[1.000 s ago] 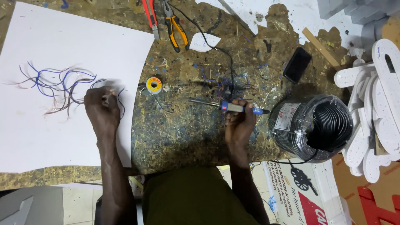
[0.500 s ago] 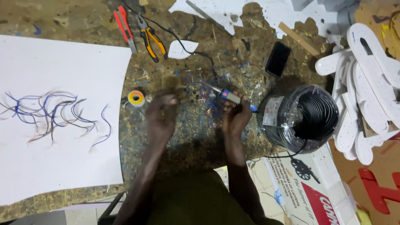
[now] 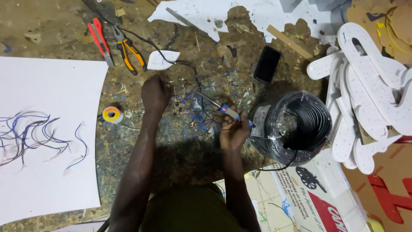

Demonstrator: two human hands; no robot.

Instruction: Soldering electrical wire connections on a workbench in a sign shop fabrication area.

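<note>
Two hands | right hand (image 3: 234, 131) fingers clamped on soldering iron (image 3: 223, 108) | left hand (image 3: 156, 92) curled, grip unclear

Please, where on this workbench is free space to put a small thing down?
Bare white sheet below the cut wires; bare bench top left of the red cutters. Crowded between the left hand, right hand and cable coil.
</note>
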